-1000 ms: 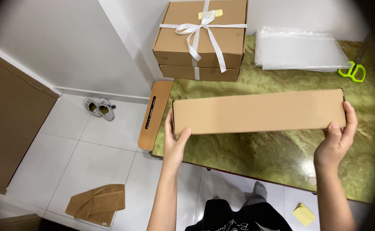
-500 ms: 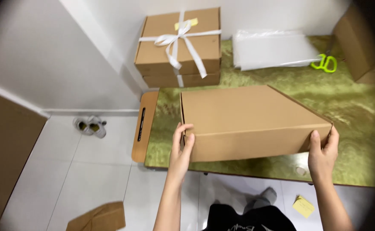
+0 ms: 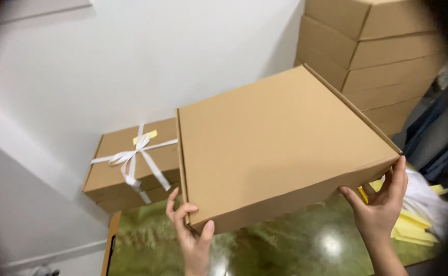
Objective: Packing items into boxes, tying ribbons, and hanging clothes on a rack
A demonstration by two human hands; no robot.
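A flat brown cardboard box (image 3: 280, 148) is held up in the air above a green marbled table (image 3: 285, 250), tilted with its top face toward me. My left hand (image 3: 191, 235) grips its near left corner from below. My right hand (image 3: 380, 204) holds the near right corner, fingers spread along the edge. Behind it on the table sit stacked brown boxes tied with a white ribbon bow (image 3: 132, 163).
A tall stack of plain brown cardboard boxes (image 3: 372, 56) stands at the back right against the white wall. Yellow paper sheets (image 3: 413, 222) and white plastic lie on the table at right. A brown flat board (image 3: 109, 245) leans at the table's left edge.
The box has been lifted off the table and raised toward the right, both hands still on its ends. The view has swung up and right, bringing the tall box stack into sight.
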